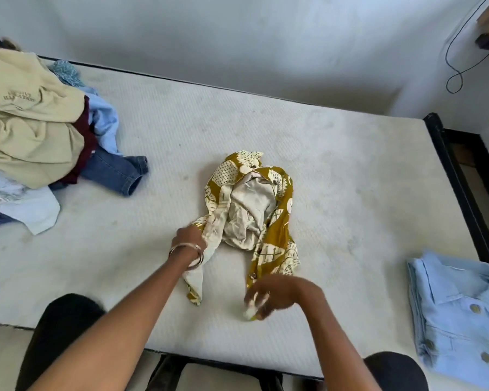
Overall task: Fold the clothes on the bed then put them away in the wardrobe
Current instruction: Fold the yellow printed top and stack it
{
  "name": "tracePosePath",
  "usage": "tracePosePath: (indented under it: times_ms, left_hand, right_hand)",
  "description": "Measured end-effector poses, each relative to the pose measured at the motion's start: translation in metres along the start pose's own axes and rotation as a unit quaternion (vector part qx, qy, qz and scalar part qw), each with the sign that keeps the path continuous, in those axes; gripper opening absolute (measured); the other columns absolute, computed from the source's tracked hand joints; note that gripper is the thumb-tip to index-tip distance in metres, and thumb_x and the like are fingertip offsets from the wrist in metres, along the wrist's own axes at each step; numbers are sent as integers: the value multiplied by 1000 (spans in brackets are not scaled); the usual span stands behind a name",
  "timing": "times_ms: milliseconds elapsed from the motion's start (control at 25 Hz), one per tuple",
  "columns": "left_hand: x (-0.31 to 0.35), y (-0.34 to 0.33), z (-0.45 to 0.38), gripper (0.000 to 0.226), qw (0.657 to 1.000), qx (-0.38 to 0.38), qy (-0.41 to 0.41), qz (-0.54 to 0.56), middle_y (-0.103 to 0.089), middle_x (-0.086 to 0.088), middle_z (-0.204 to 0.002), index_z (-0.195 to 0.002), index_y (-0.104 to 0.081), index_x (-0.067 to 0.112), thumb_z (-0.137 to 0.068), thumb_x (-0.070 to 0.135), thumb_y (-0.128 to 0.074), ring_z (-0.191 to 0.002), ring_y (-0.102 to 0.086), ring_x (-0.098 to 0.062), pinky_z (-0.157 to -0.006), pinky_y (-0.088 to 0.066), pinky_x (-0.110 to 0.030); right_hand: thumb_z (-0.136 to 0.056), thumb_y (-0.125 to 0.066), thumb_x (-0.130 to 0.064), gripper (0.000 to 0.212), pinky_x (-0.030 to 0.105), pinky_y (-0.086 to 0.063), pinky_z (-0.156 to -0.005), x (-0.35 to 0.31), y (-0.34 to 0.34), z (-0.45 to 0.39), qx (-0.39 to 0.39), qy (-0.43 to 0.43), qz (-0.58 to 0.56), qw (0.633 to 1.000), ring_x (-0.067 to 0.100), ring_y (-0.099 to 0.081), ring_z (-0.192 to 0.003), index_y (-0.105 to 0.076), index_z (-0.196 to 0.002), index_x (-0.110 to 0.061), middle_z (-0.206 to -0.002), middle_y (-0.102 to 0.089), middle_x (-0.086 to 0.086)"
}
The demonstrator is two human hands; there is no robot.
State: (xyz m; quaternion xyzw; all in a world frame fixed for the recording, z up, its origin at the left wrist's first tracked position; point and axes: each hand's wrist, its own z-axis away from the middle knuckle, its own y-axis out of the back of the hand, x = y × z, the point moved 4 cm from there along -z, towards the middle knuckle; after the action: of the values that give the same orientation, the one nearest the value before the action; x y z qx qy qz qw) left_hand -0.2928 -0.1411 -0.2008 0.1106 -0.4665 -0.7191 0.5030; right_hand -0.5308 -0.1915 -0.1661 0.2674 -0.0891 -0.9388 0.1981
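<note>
- We see the mustard printed garment (pixel 268 221) lying crumpled in the middle of the bed (pixel 336 165), inside-out in part: the pale lining shows at its centre.
- Our left hand (pixel 189 238) holds the garment's left edge, fingers closed on the cloth. We judge this is to pull that side outward and flatten it.
- Our right hand (pixel 268 296) is at the near bottom corner, fingers curled and pinching a bit of the hem. The hand is blurred, so the exact grip is not fully clear, but cloth shows between the fingers.
- Both hands are on opposite lower edges, prob. because we need the piece spread flat before a first fold.
- Long axis: it runs approx. from us toward the wall. The knotted or collar-like end points away from us; the loose hem ends point toward us.
- The unfolded pile (pixel 37 131) (beige top, jeans, pale blue items) sits at the far left of the bed, well apart from the garment, so it leaves a free work area.
- One folded light blue shirt (pixel 458 314) lies at the right edge, collar away from us; prob. the stack for the wardrobe starts there.
- The wardrobe is not in view.
</note>
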Motion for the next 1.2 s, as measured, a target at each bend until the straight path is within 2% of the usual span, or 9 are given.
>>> tracePosePath:
  times_ms: [80,200,280,360,440,560,720,960,1200]
  left_hand:
    - [-22,-18,9,30,999,15,-20,45,-68,-14,-111,-114,-67,14,-86,24,-65,-104,-63,-33,-86,-51,-35]
    - [-25,-24,13,39,994,41,-35,94,-68,-14,-112,-120,-62,14,-83,26,-69,-106,-61,-34,-88,-49,-37]
    - [-22,-21,13,39,990,38,-2,133,-69,-12,-112,-117,-65,14,-81,27,-72,-107,-62,-33,-88,-47,-34]
    - [-19,-21,13,29,987,35,6,155,-71,-10,-106,-107,-71,11,-81,23,-73,-103,-63,-30,-86,-46,-30]
    - [-18,-21,17,21,983,36,4,178,-71,-8,-97,-98,-73,8,-80,19,-75,-95,-64,-26,-81,-46,-28]
    - [-23,-24,23,14,966,32,12,255,-72,-6,-87,-87,-73,8,-76,16,-77,-83,-65,-23,-74,-49,-26]
    - [-28,-30,30,9,927,-35,21,372,-73,-12,-83,-74,-71,15,-80,10,-76,-79,-67,-26,-85,-56,-48]
    - [-8,-22,60,19,943,27,-77,322,-72,-3,-89,-95,-75,5,-78,12,-78,-83,-66,-16,-78,-50,-23]
    - [16,-29,97,24,943,98,-143,285,-74,-9,-98,-99,-75,4,-78,13,-79,-89,-70,-21,-79,-53,-25]
  right_hand:
    - [-90,-60,-9,23,33,-53,-63,11,-21,-11,-42,-70,-85,993,29,-66,-81,-66,-111,-14,-107,-70,18]
    - [-85,-52,2,19,37,-58,-63,30,-9,-18,201,-91,-110,969,26,-69,-70,-68,-93,-2,-88,-72,18]
    - [-83,-52,3,18,35,-58,-65,39,1,-14,399,-84,-171,897,23,-67,-74,-68,-86,-5,-82,-70,10]
    - [-81,-58,5,19,22,-51,-66,41,0,-12,512,-50,-199,834,19,-64,-79,-69,-87,-9,-81,-69,3]
    - [-81,-62,5,20,16,-44,-66,30,-9,-25,499,7,-165,851,17,-61,-82,-71,-93,-8,-86,-68,2]
    - [-86,-61,0,25,31,-45,-73,18,-25,-47,473,7,-62,879,29,-58,-91,-71,-108,-5,-100,-63,12]
    - [-71,-70,10,19,36,-47,-58,11,-35,-61,521,-58,2,851,35,-57,-78,-68,-86,0,-87,-58,16]
    - [-81,-73,-5,2,25,-40,-60,-6,-4,-25,564,-69,-304,765,20,-64,-73,-74,-83,-7,-76,-69,4]
    - [-81,-74,-4,11,33,-60,-69,-41,-8,-7,518,23,-386,763,15,-69,-67,-78,-86,-12,-70,-71,-3]
